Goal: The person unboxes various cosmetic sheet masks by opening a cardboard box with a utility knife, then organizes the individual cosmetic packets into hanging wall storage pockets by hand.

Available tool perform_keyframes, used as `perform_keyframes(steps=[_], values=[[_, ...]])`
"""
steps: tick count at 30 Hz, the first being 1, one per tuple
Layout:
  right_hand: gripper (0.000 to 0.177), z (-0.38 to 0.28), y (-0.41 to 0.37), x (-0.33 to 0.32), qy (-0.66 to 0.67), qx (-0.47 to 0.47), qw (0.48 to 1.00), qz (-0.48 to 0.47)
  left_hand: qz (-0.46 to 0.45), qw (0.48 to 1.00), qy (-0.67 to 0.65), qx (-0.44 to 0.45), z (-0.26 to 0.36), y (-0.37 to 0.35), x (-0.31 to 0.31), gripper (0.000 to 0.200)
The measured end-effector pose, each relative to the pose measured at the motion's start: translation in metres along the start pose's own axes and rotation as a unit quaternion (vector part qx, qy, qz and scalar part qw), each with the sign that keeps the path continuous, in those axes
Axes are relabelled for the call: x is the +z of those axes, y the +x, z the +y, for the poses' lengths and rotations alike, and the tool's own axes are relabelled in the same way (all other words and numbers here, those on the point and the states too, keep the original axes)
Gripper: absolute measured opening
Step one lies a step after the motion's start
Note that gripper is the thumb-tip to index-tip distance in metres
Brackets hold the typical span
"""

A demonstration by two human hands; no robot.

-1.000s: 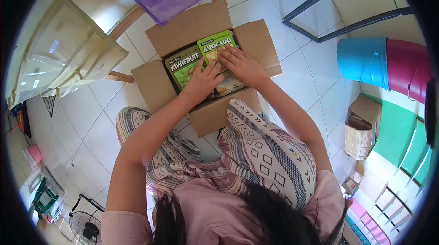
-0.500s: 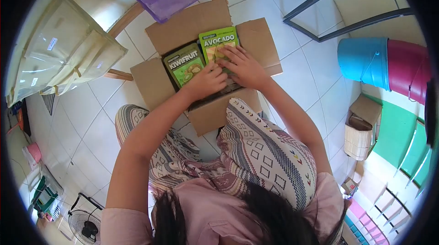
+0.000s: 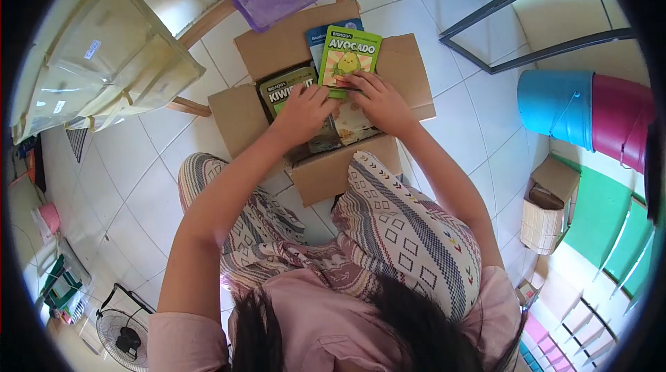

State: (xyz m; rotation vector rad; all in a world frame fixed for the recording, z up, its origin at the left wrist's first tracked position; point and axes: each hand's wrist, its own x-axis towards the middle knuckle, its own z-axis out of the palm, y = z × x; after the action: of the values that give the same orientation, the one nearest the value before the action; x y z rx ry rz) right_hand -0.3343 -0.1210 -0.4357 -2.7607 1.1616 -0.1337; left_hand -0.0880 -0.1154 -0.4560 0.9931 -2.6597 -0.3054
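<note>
Right hand (image 3: 380, 99) pinching lower edge of upright green rectangular AVOCADO packet (image 3: 350, 60); left hand (image 3: 302, 114), fingers curled close together, at its lower corner, above open brown cardboard box (image 3: 260, 51). White tiled floor (image 3: 142, 195).

Room: a home, we think
Floor: white tiles (image 3: 132, 209)
Corner: standing fan (image 3: 127, 341) (lower left)
Side: plastic drawers (image 3: 97, 60)

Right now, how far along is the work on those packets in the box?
Done: box open, flaps spread. In hand: avocado packet, lower edge under right fingers, blue packet behind it. Likely remaining: kiwifruit packet and other packs in the box. Can't tell if packets are going in or out.
</note>
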Motion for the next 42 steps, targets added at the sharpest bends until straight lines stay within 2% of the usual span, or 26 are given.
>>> perform_keyframes(steps=[1,4,7,10,13,16,22,25,28,31,34,37,40,42], values=[[0.044,0.001,0.0,-0.004,0.015,0.0,1.0,-0.005,-0.018,0.999,-0.015,-0.025,0.0,-0.006,-0.003,0.03],[0.042,0.003,-0.002,-0.011,0.123,0.0,0.992,-0.02,0.048,0.988,-0.027,-0.144,-0.006,-0.019,-0.01,0.05],[0.062,0.008,0.005,-0.001,0.117,0.084,0.989,0.005,0.046,0.977,0.059,-0.201,-0.013,-0.023,-0.014,0.07],[0.081,0.005,0.026,-0.02,0.015,0.09,0.995,0.049,0.007,0.977,0.019,-0.21,-0.011,-0.018,-0.021,0.078],[0.096,0.015,0.031,-0.013,-0.002,0.07,0.997,-0.012,-0.052,0.977,0.003,-0.208,-0.009,-0.014,-0.02,0.078],[0.103,0.016,0.035,-0.022,-0.041,0.076,0.995,-0.043,-0.03,0.982,0.03,-0.186,-0.007,-0.019,-0.014,0.077],[0.121,0.022,0.047,-0.029,-0.039,0.037,0.998,-0.012,-0.008,0.978,0.027,-0.206,-0.002,-0.023,-0.015,0.071],[0.124,0.02,0.05,-0.026,-0.062,0.042,0.996,-0.038,-0.008,0.978,0.011,-0.207,0.001,-0.024,-0.025,0.062],[0.126,0.022,0.051,-0.027,-0.031,0.051,0.993,-0.102,0.015,0.986,0.013,-0.165,0.011,-0.028,-0.034,0.049],[0.126,0.025,0.045,-0.022,0.004,0.045,0.996,-0.08,-0.085,0.984,-0.09,-0.127,0.031,-0.036,-0.037,0.037],[0.122,0.021,0.05,-0.026,-0.008,0.042,0.999,-0.015,-0.161,0.978,-0.077,-0.105,0.05,-0.046,-0.029,0.035],[0.116,0.018,0.052,-0.024,-0.021,0.042,0.998,-0.032,-0.118,0.987,-0.037,-0.101,0.051,-0.054,-0.01,0.028],[0.11,0.019,0.052,-0.027,0.033,0.061,0.994,-0.084,-0.146,0.983,-0.049,-0.104,0.044,-0.052,-0.007,0.026],[0.105,0.022,0.047,-0.022,0.008,0.044,0.996,-0.074,-0.146,0.984,-0.036,-0.096,0.04,-0.053,-0.007,0.033]])
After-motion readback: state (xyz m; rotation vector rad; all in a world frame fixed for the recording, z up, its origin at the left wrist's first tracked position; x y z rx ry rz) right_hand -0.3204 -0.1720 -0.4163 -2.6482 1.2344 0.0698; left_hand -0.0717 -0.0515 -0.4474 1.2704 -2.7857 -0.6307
